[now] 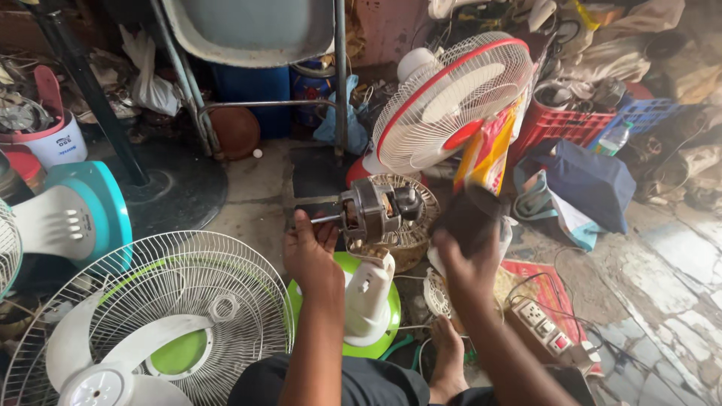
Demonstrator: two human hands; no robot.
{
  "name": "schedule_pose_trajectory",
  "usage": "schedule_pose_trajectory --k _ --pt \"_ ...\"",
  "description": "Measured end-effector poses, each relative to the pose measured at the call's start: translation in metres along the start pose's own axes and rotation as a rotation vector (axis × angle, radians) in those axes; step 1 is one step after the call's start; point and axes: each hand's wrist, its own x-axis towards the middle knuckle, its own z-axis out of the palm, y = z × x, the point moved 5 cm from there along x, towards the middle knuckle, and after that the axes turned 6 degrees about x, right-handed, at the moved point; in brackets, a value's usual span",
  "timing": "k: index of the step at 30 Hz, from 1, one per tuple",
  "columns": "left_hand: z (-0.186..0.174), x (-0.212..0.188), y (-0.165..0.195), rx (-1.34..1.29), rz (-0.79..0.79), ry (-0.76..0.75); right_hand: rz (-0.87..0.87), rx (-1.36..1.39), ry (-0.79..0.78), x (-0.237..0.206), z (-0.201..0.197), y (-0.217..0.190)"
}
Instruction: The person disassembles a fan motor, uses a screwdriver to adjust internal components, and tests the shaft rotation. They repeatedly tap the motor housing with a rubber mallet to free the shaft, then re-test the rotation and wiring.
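On the cluttered floor [256, 180], left hand [310, 252] grips fan motor [374, 213]; right hand [466, 259] clutches dark cloth [470, 218].

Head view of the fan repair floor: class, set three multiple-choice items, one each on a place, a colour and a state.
1. Where is the bare metal fan motor?
A. Atop the white fan neck on the round green base
B. Inside the red plastic crate
C. Under the grey chair

2. What colour rims the upright white wire fan grille?
A. Blue
B. Red
C. Yellow

3. How is the left hand?
A. Flat on the floor
B. Gripping a bottle
C. At the motor's shaft end

Key: 1 A, the motor sits on the neck; 2 B, a red ring circles it; 3 C, fingers meet the shaft side, while the blurred right hand holds something dark.
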Motion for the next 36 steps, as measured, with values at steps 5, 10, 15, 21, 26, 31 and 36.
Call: schedule_pose_trajectory --k 5,10,15,21,26,31,36 --pt "-0.001 0.008 -0.001 0.070 -0.003 -0.079 0.218 -0.015 -0.076 -0.060 0.009 0.043" --pt "-0.003 0.015 -0.004 0.013 -0.046 -0.106 -0.126 -0.327 -0.130 -0.052 0.008 0.009" --pt "0.000 0.016 0.003 0.030 0.022 -0.227 0.264 -0.419 -0.300 -0.055 0.021 0.000" --pt "0.002 0.027 0.000 0.000 -0.027 -0.157 0.096 -0.406 -0.185 -0.051 0.013 0.007" --pt "-0.001 0.024 -0.003 -0.159 -0.064 -0.218 0.175 -0.311 -0.011 -0.051 -0.018 0.028" --pt "0.000 0.020 -0.006 -0.094 -0.052 0.020 0.319 -0.001 0.152 -0.047 -0.048 0.045" --pt "0.013 0.015 0.003 -0.151 -0.102 -0.049 0.421 0.452 0.224 0.000 -0.038 0.056"
